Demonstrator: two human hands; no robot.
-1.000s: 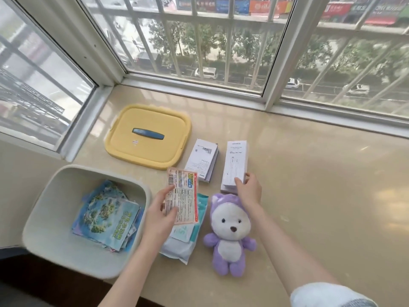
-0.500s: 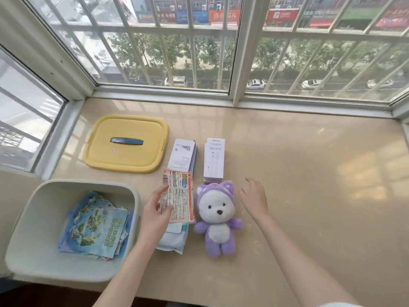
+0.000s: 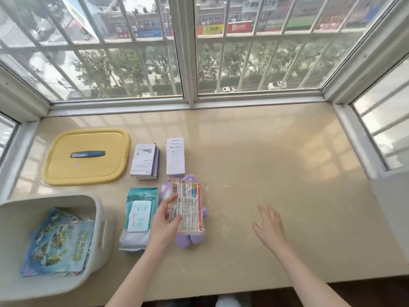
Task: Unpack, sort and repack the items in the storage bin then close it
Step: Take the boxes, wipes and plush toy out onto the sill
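My left hand (image 3: 164, 220) pinches a printed packet (image 3: 187, 207) and holds it over the purple plush bear (image 3: 188, 239), which is mostly hidden beneath. A teal wet-wipes pack (image 3: 138, 216) lies just left of the hand. My right hand (image 3: 269, 227) hovers over the bare counter to the right, fingers spread, holding nothing. The pale storage bin (image 3: 97, 209) stands open at the lower left with several blue illustrated packets (image 3: 58, 242) inside. Its yellow lid (image 3: 86, 156) with a dark handle lies flat behind it.
Two white boxes (image 3: 146, 159) (image 3: 175, 156) lie side by side between the lid and the window. Window frames close off the counter (image 3: 287, 169) at the back and on both sides. The counter's front edge runs just below my forearms.
My left hand has carried the packet rightward from above the wipes pack to above the plush bear. My right hand has moved away to the right of the bear.
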